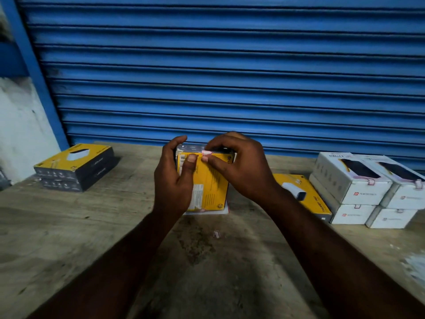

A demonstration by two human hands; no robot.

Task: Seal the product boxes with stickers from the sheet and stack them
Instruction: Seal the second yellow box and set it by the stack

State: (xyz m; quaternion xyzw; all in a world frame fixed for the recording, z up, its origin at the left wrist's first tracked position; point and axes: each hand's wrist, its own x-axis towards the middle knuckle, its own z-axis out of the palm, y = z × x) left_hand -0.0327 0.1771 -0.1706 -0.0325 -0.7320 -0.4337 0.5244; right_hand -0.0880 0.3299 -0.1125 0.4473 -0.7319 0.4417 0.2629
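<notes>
A closed yellow cardboard box (211, 180) stands on end mid-table, contents hidden, a white sticker sheet (225, 210) showing under its lower edge; the left hand (174, 178) grips its left side, thumb on the printed yellow face, and the right hand (236, 166) pinches a small pale sticker (206, 153) over its top edge. Two yellow-and-grey boxes (73, 168) lie stacked at left on the worn wooden table (69, 226), another yellow box (308, 196) and four white boxes (372, 192) in twos at right, their print too blurred to read
</notes>
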